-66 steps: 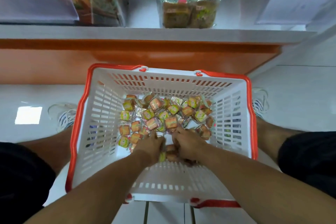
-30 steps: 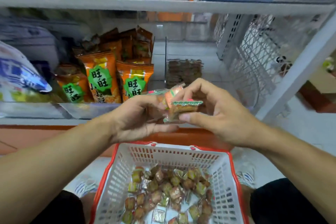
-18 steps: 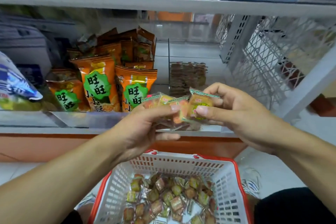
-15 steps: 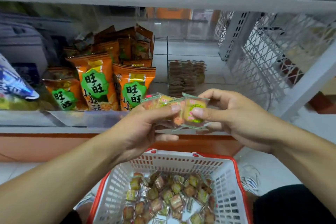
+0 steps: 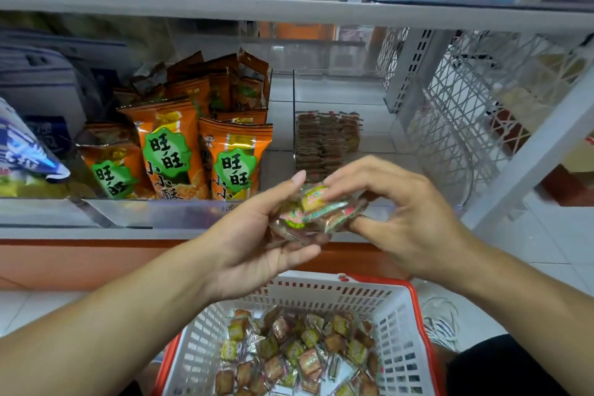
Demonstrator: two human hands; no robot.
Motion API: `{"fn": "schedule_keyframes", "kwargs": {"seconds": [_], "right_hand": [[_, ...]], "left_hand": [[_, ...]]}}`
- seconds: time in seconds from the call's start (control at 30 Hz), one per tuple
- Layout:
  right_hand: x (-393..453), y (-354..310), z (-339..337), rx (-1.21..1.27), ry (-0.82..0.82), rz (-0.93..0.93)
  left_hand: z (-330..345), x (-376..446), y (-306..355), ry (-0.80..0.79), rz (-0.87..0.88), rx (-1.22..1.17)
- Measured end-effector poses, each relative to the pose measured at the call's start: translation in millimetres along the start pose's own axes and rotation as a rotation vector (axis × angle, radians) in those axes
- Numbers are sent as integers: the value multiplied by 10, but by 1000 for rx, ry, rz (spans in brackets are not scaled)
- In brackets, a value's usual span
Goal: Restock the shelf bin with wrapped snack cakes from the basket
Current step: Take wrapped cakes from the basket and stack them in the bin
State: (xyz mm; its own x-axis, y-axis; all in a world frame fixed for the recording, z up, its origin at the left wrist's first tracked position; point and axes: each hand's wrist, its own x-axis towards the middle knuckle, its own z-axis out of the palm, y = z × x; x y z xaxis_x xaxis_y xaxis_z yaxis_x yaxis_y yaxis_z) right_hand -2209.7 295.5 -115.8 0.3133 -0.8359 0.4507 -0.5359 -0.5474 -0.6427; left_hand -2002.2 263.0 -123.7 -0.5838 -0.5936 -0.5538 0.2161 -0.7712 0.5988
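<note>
A small stack of wrapped snack cakes (image 5: 313,214) lies in my left hand (image 5: 257,235), whose palm is up and fingers cup them. My right hand (image 5: 398,215) pinches the same cakes from the right with thumb and fingertips. Both hands hover in front of the shelf edge, above the basket. The clear shelf bin (image 5: 340,96) stands just behind them, with a row of cakes (image 5: 324,138) stacked at its front left. Below, the white basket with a red rim (image 5: 398,325) holds several more wrapped cakes (image 5: 295,354).
Orange snack bags (image 5: 205,145) fill the bin to the left. A blue-white bag (image 5: 22,151) lies at far left. A white wire rack (image 5: 475,100) and a shelf post (image 5: 527,151) stand to the right. An upper shelf (image 5: 289,10) runs overhead.
Both hands rose from the basket with cakes to shelf height. In the last half second my right hand closed over the stack in my left palm, and the cakes turned flatter.
</note>
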Motion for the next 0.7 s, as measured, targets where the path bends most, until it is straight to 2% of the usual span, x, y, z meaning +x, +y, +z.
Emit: {"fn": "schedule_keyframes", "kwargs": {"seconds": [0.13, 0.33, 0.4, 0.5, 0.7], "right_hand": [[-24, 26, -45, -68, 3, -76], [-37, 65, -208, -29, 52, 67], [-29, 62, -255, 45, 59, 161], [1, 44, -274, 300, -10, 308], [4, 48, -93, 381, -200, 482]], "left_hand": [[-20, 13, 38, -25, 13, -88], [-119, 34, 60, 88, 201, -161], [-141, 59, 38, 143, 306, -70], [-190, 70, 24, 200, 460, 233], [-148, 67, -35, 70, 487, 446]]}}
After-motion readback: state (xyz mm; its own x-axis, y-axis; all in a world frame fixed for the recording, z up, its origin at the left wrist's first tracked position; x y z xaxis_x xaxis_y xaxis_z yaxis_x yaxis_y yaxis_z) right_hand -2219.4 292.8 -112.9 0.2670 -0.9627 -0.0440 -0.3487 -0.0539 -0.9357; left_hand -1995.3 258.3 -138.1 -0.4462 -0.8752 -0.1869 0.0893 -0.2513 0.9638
